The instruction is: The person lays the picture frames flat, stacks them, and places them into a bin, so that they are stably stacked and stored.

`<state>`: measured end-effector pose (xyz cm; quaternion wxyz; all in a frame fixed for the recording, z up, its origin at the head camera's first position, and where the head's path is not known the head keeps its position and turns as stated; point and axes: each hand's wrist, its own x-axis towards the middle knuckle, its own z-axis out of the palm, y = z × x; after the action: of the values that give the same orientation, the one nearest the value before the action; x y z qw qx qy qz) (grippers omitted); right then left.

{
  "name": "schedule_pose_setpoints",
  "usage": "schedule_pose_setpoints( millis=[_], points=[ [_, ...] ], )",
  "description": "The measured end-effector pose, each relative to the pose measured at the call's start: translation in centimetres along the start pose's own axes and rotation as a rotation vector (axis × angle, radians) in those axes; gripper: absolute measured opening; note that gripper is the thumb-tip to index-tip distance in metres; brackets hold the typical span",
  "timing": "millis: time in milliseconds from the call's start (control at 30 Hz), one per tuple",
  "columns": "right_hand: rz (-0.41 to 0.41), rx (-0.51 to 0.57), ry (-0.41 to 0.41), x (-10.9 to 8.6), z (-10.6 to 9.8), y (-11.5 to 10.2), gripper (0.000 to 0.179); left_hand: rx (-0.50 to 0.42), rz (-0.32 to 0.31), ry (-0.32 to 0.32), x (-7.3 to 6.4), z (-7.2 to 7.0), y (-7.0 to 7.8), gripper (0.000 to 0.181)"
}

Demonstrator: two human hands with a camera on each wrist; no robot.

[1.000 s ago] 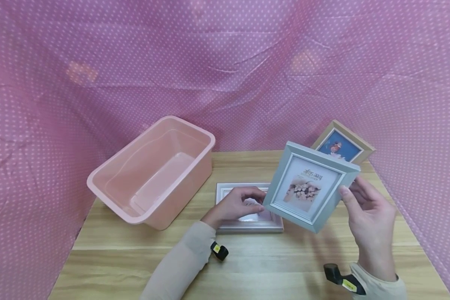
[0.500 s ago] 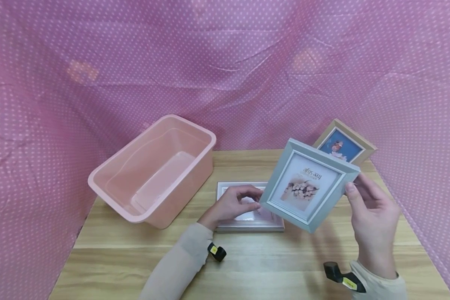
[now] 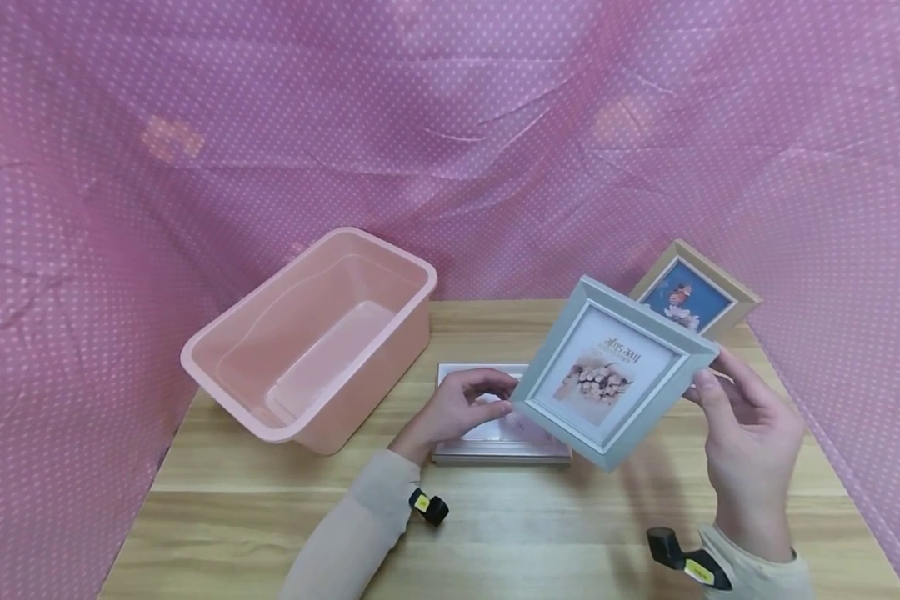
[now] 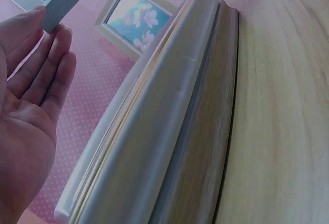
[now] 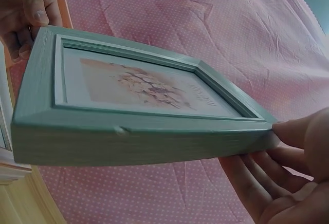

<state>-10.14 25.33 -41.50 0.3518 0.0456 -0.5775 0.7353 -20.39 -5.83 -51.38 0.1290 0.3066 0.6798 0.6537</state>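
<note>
A pale green picture frame (image 3: 615,375) with a flower print is held tilted above the table between both hands. My right hand (image 3: 750,442) grips its right corner, thumb on the front and fingers behind. At the opposite corner, my left hand (image 3: 468,408) pinches the edge between thumb and fingertips, as the left wrist view also shows. Below the left hand lies a silver-white picture frame (image 3: 502,450), partly hidden. Seen from the side, it rests on another frame with a wood-coloured edge (image 4: 205,116).
An empty pink plastic tub (image 3: 307,333) stands at the back left. A tan picture frame (image 3: 735,304) with a blue flower picture leans at the back right, partly behind the green one. Pink dotted cloth (image 3: 450,150) surrounds the wooden table (image 3: 510,542).
The green picture frame has shifted a little left and its left corner has swung with the left hand. Both hands keep their hold. The head view has moved slightly.
</note>
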Motion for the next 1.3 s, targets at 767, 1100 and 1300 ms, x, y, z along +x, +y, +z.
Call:
schedule_pose_setpoints(
  millis=[767,1100,1300],
  points=[
    [-0.049,0.183,-0.062,-0.4,0.1,0.3,0.040,-0.015,-0.026,0.059,-1.1,-0.6,0.2,0.029],
    [-0.030,0.223,-0.094,-0.6,0.4,0.7,0.043,-0.028,0.081,0.162,-1.7,-1.1,-0.2,0.025],
    [0.012,0.175,-0.089,-0.8,0.6,0.8,0.043,-0.042,0.094,0.214,-2.0,-1.4,-0.2,0.023]
  ],
)
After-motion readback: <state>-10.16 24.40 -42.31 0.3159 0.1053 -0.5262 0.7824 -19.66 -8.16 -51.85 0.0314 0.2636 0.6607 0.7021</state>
